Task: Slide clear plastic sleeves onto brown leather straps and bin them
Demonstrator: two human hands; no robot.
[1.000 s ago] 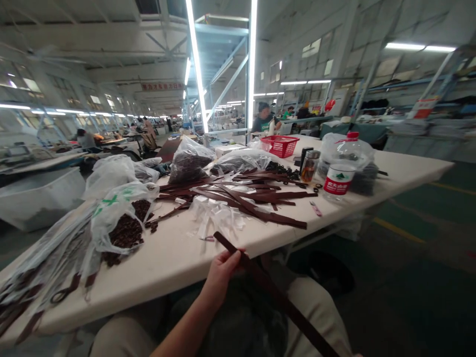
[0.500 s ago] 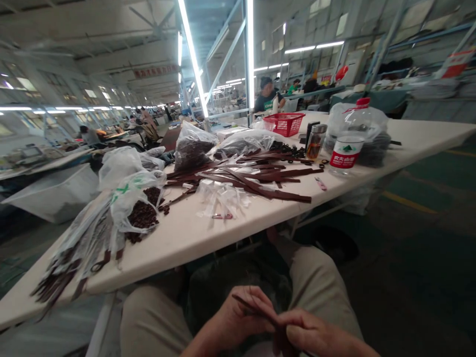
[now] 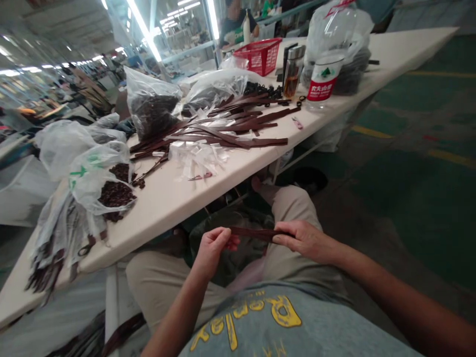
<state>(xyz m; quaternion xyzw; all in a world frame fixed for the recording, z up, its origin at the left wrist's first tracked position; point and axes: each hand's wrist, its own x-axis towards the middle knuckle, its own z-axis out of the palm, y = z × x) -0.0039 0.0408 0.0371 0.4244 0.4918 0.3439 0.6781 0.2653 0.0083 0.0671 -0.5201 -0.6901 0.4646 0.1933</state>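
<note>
A dark brown strap (image 3: 256,234) stretches between the two hands of a seated worker, above the lap and just off the near edge of a cream-covered table (image 3: 174,210). The left hand (image 3: 218,244) pinches one end between thumb and fingers; the right hand (image 3: 303,239) grips the other, thumb on top. Near the table's edge, pink-handled snips (image 3: 201,176) lie beside a heap of white plastic strips (image 3: 199,156), with more brown straps (image 3: 256,142) fanned out behind. To the left, a clear bag with a green mark (image 3: 89,171) spills small dark brown pieces (image 3: 115,194), near plastic-wrapped bundles (image 3: 69,228). To the right stand a glass flask (image 3: 293,74) of amber liquid and a large red-labelled bottle (image 3: 323,87). Farther off, beyond a red basket (image 3: 262,55), another person (image 3: 238,29) in a dark top is at work.
</note>
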